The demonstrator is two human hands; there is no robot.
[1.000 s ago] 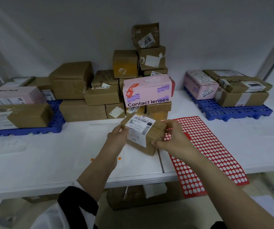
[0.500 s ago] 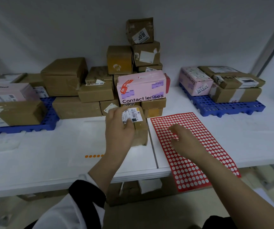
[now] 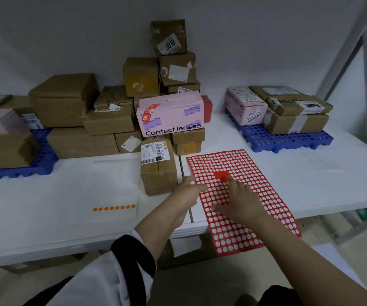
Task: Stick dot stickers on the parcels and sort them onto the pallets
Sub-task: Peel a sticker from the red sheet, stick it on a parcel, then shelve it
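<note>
The left hand (image 3: 189, 191) has let go of the brown parcel (image 3: 158, 173) it was gripping half a second ago and moved to the left edge of the sticker sheet, while the right hand (image 3: 242, 199) has slid further up that sheet. On the table (image 3: 45, 217) a tall heap of parcels (image 3: 80, 142) waits at the back, so most of the sorting looks undone. The left pallet (image 3: 43, 160) and the right pallet (image 3: 288, 141) each hold a few boxes already. The red sticker sheet (image 3: 266, 206) is nearly all empty holes; only a small solid patch (image 3: 221, 174) is left. The parcel stands upright just left of the sheet and just beside the left hand, which lies flat with fingers relaxed, holding nothing. The right hand is spread flat, forefinger at the patch; whether a dot is lifted I cannot tell. A strip of orange dots (image 3: 114, 208) lies well to the left
</note>
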